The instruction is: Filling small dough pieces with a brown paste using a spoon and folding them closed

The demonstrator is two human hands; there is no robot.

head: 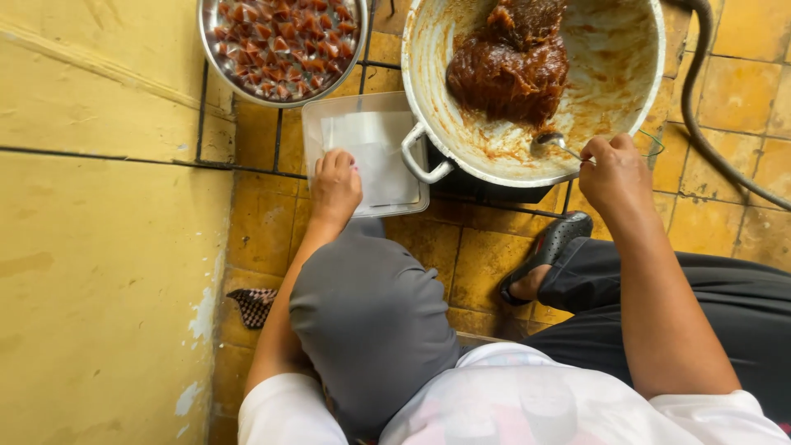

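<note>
Biggest thing here is the yellow tiled floor [486, 255], everything sits on it. Just beyond the right fingers is a big pale metal pot [626, 74] with a side handle, smeared inside with brown streaks, and a lump of dark brown sticky paste [511, 66] sits against its far wall, well past the fingertips. Off beyond the left fingers there's a round metal bowl [212, 62] full of small reddish-brown wrapped pieces [280, 41]. Right under the left fingers is a clear square plastic tray [317, 124] with thin white sheets [367, 144] lying in it, tucked just beside the pot's handle.

The left hand [334, 188] rests on the near edge of that tray, fingers curled and close together, touching the sheets. The right hand [614, 177] has its fingers pinched around the handle of a metal spoon [554, 142], whose bowl sits just inside the pot's near rim, among the smears. A dark sandal [548, 247] shows below the right wrist.
</note>
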